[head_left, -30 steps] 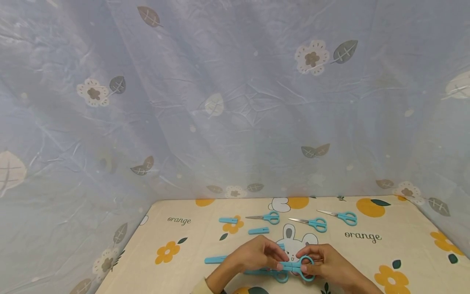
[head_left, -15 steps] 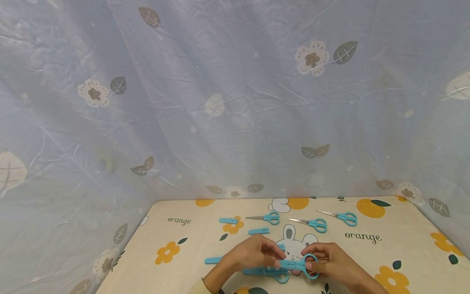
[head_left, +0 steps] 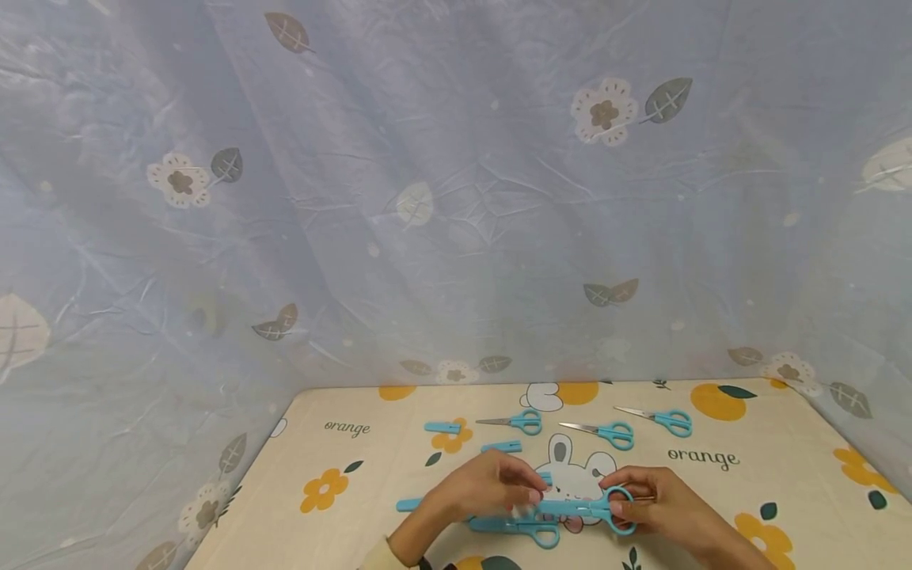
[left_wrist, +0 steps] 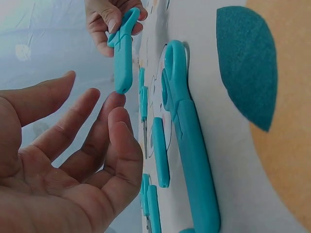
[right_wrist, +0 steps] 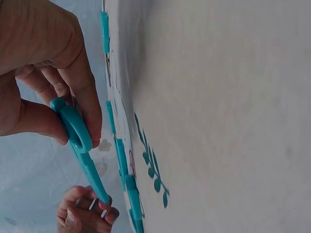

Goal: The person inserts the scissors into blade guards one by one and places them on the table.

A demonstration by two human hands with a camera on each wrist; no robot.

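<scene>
My right hand [head_left: 663, 507] pinches a pair of scissors [head_left: 570, 508] by the light blue finger loops. A matching blue cap [left_wrist: 123, 68] covers the blades, and the whole pair is held above the tablecloth. Around the cap's tip, my left hand [head_left: 484, 487] has its fingers parted and thumb well away; in the left wrist view [left_wrist: 73, 160] one fingertip reaches right to the tip. Below both hands lies another capped pair of scissors [head_left: 499, 525]. A loose blue cap [head_left: 545, 478] shows partly behind the left hand, and one more cap [head_left: 409, 504] is partly covered by the left forearm.
Farther back lie three uncapped scissors, on the left [head_left: 526, 422], in the middle [head_left: 617, 435] and on the right [head_left: 673, 423]. Two blue caps, one far [head_left: 443, 427] and one nearer [head_left: 502, 447], lie left of them. A patterned curtain [head_left: 456, 237] hangs behind the table.
The right hand has drawn the capped scissors to the right and slightly up. My left hand, which was pinching the cap, has let go and its fingers have spread.
</scene>
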